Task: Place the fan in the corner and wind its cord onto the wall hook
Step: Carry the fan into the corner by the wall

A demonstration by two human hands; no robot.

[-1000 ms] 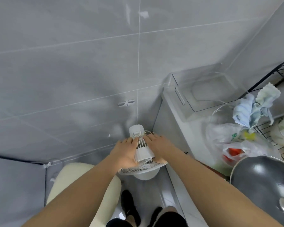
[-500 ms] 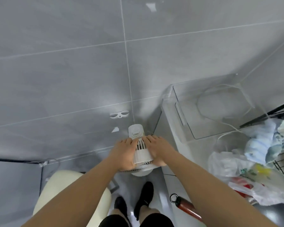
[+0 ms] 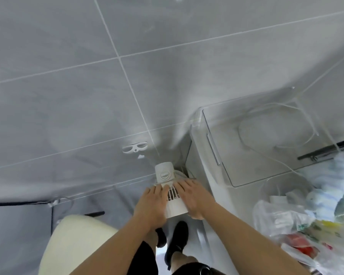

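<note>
At the time of observation the person stood with both feet in black shoes [image 3: 177, 243] on the floor, seen directly below the camera, both bare forearms reaching forward and down. To the left of the legs was a cream-coloured rounded seat [image 3: 75, 245]. To the right, on the white desk [image 3: 205, 175], lay clear plastic bags [image 3: 286, 221] with red and green contents, and beyond them crumpled pale blue cloths [image 3: 326, 187].

The left hand [image 3: 151, 205] and the right hand [image 3: 195, 197] were pressed against opposite sides of the white fan [image 3: 172, 192], fingers extended forward along its slotted rear housing, gripping it between them. The fan was held low, close to the corner formed by the grey tiled wall [image 3: 87, 96] and the side of the desk. Its round knob faced upward at the far end of the housing. Whether the base touched the floor could not be determined, as the hands and housing concealed it.

Just beyond the fan, on the wall, a white double hook [image 3: 135, 147] was fixed, above and to the left of the knob. Farther right, on the desk, stood a clear plastic box [image 3: 216, 147], with a thin white cord [image 3: 252, 149] looping across it. A dark rack edge [image 3: 324, 150] showed at the far right.
</note>
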